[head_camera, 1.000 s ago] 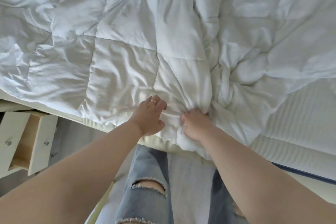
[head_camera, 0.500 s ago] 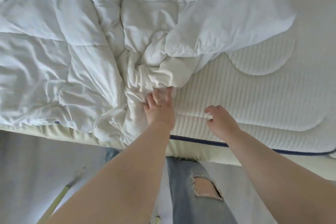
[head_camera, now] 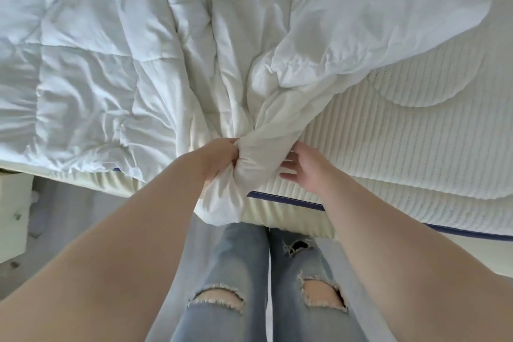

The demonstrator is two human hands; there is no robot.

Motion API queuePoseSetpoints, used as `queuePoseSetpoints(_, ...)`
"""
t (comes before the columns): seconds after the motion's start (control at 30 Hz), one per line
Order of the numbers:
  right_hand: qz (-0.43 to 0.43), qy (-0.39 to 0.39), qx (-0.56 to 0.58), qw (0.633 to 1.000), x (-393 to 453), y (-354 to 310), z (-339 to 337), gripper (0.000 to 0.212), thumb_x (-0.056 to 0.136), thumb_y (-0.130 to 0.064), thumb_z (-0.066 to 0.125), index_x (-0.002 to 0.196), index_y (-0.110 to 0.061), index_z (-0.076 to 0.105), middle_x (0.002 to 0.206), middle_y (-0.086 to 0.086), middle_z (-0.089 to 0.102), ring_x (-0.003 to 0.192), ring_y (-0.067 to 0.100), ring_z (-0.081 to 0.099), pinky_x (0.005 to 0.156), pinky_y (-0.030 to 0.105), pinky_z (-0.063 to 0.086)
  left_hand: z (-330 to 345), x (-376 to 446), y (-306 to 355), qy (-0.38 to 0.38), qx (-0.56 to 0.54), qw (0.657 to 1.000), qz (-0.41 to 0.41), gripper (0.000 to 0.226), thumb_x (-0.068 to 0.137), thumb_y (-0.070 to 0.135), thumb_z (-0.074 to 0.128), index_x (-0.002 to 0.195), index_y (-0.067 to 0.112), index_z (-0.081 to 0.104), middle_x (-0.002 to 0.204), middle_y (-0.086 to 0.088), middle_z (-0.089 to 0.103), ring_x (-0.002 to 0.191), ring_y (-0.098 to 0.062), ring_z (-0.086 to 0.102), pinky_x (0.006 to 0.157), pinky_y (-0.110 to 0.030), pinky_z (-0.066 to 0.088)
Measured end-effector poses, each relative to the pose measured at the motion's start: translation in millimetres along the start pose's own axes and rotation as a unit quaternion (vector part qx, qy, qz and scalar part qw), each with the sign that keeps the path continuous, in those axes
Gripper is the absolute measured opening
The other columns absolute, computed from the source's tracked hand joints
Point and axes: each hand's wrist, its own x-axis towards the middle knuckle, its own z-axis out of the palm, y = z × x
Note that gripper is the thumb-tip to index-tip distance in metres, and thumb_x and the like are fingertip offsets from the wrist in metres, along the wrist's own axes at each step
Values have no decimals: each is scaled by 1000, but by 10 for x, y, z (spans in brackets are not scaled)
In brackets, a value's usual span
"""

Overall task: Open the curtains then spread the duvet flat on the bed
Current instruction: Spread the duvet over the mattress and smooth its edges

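A white quilted duvet (head_camera: 116, 44) lies crumpled over the left and middle of the bed, with a bunched fold pulled toward the near edge. My left hand (head_camera: 219, 161) grips that bunched fold, and a loose end hangs over the mattress side. My right hand (head_camera: 305, 166) is beside the same fold on its right, fingers straight and touching the fabric. The ribbed white mattress (head_camera: 416, 136) is bare on the right.
The mattress side with a dark blue piping line (head_camera: 286, 198) runs along the near edge. A white bedside cabinet (head_camera: 12, 211) stands at the far left on a grey floor. My legs in ripped light jeans (head_camera: 249, 286) stand against the bed.
My left hand has closed on the bunched duvet fold and drawn it over the bed's near edge. My right hand moved left from the bare mattress to the fold.
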Motion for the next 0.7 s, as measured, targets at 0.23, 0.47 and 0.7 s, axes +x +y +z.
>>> queuePoseSetpoints(0.23,64,-90,209,972,28,257,144,39,100,-30,51,128,-10,68,133,13,65,121,33,63,103,49,49,334,210,-347,59,104,988,96,45,85,13,52,124,35,59,107,3,67,102,-21,62,86,-33,51)
queuePoseSetpoints(0.47,86,32,89,992,-136,379,-339,37,88,-39,68,118,-17,72,115,9,74,107,36,70,100,58,49,783,25,-793,155,292,930,161,36,85,38,55,121,34,51,109,3,57,106,-19,51,87,-35,47)
queuePoseSetpoints(0.7,36,92,5,995,-419,525,-644,20,94,-16,54,99,-17,74,91,-2,78,84,21,74,76,41,62,1207,-304,-1293,83,168,982,-2,19,89,32,55,97,18,66,89,0,69,86,-24,66,78,-36,56)
